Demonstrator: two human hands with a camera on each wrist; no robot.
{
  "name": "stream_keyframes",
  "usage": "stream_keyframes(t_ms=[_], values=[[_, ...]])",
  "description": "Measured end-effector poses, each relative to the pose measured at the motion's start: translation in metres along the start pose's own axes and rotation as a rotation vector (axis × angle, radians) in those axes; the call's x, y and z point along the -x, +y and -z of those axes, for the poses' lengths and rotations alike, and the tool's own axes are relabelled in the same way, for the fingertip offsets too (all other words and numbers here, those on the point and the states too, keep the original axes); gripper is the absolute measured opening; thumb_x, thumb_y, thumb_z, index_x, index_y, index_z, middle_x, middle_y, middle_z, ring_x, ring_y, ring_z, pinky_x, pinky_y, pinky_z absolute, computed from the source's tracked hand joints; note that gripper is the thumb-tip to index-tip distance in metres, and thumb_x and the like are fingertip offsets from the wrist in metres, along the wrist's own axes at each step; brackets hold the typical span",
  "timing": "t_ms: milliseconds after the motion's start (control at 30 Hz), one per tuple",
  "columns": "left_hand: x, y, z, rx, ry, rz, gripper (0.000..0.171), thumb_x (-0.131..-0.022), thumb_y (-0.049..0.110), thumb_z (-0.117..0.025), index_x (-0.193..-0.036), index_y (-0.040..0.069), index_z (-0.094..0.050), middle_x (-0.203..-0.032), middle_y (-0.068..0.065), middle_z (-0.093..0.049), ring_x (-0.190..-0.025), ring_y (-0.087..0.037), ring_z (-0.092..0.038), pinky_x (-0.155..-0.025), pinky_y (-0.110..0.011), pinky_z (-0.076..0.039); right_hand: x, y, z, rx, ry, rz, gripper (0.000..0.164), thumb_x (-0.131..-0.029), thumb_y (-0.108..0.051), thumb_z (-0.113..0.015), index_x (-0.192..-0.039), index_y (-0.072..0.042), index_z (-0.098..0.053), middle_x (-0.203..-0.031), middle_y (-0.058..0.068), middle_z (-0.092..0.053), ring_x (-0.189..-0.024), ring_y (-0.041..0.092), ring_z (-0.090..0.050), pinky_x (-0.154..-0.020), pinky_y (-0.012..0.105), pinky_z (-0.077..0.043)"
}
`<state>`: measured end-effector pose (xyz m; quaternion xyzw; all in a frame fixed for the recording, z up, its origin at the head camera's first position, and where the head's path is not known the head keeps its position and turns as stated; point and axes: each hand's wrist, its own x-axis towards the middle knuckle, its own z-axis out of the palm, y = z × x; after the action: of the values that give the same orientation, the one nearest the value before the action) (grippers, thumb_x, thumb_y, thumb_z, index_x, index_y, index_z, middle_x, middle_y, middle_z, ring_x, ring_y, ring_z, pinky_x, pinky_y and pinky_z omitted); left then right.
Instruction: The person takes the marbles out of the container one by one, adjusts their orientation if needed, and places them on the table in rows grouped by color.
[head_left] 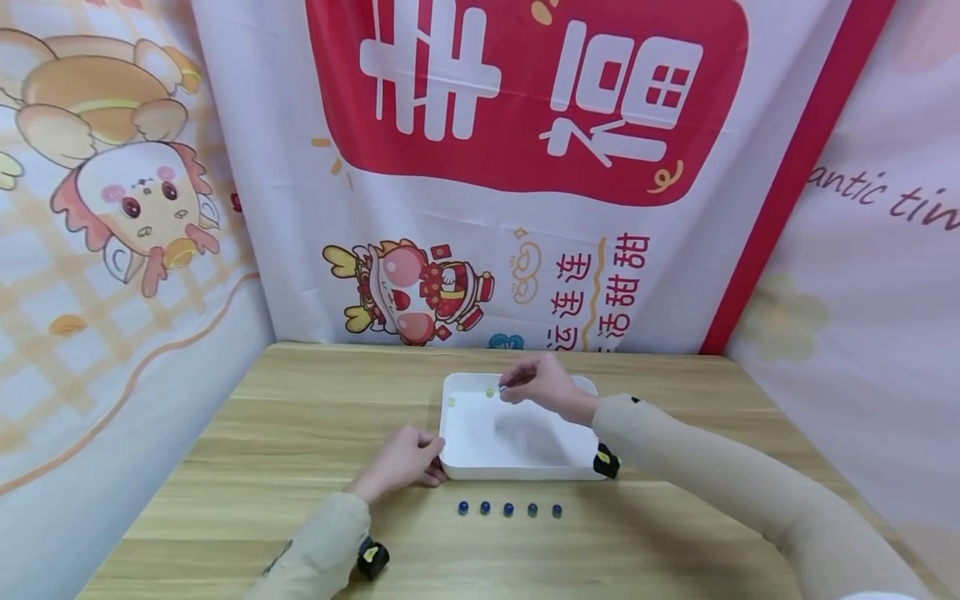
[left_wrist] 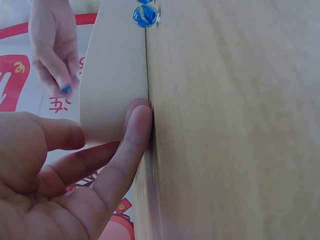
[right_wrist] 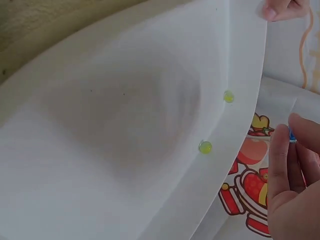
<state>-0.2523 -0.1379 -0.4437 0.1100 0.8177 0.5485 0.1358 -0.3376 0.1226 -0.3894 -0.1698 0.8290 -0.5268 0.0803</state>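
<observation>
A white tray (head_left: pixel 517 473) lies on the table, and my left hand (head_left: pixel 408 457) grips its near left corner. In the left wrist view the left thumb touches the rim while the fingers (left_wrist: pixel 131 145) lie against the outer wall. My right hand (head_left: pixel 542 385) is raised over the tray's far side, pinching a blue marble (right_wrist: pixel 292 135) between thumb and fingertips. Inside the tray, two yellow-green marbles rest along the walls: one (right_wrist: pixel 228 96) at the left end, the other (right_wrist: pixel 205 147) along the far side, close to the right hand.
Several blue marbles (head_left: pixel 508 509) stand in a row on the wooden table (head_left: pixel 315 417), just in front of the tray. Behind the table hangs a red and white printed cloth (head_left: pixel 525 200). Patterned cloth (head_left: pixel 112 333) covers the left side.
</observation>
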Motion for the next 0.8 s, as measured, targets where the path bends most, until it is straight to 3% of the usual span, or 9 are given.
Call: stream_keyframes(t_ms=[233, 533, 800], values=[[-0.001, 0.001, -0.002, 0.007, 0.012, 0.011, 0.030, -0.103, 0.009, -0.049, -0.088, -0.007, -0.070, -0.077, -0.014, -0.067, -0.069, -0.026, -0.069, -0.063, -0.034, -0.061, 0.035, -0.005, 0.022, -0.029, 0.043, 0.009, 0.023, -0.081, -0.003, -0.080, -0.102, -0.002, -0.072, -0.095, 0.010, -0.071, -0.086, 0.026, -0.069, -0.082, 0.044, -0.059], [-0.003, 0.000, -0.002, 0.000, 0.008, 0.019, 0.030, -0.103, 0.010, -0.049, -0.089, -0.006, -0.071, -0.078, -0.014, -0.067, -0.069, -0.024, -0.069, -0.063, -0.033, -0.061, 0.065, 0.002, 0.040, -0.065, 0.076, -0.010, 0.026, -0.081, -0.001, -0.079, -0.105, 0.003, -0.070, -0.098, 0.015, -0.070, -0.087, 0.028, -0.068, -0.079, 0.038, -0.060], [-0.002, -0.001, -0.004, 0.027, 0.026, 0.006, 0.030, -0.102, 0.008, -0.050, -0.087, -0.009, -0.070, -0.077, -0.015, -0.068, -0.069, -0.026, -0.069, -0.063, -0.034, -0.061, 0.084, 0.011, 0.051, -0.118, 0.090, -0.018, 0.027, -0.079, -0.002, -0.081, -0.104, 0.002, -0.070, -0.100, 0.018, -0.069, -0.089, 0.030, -0.067, -0.079, 0.039, -0.060]])
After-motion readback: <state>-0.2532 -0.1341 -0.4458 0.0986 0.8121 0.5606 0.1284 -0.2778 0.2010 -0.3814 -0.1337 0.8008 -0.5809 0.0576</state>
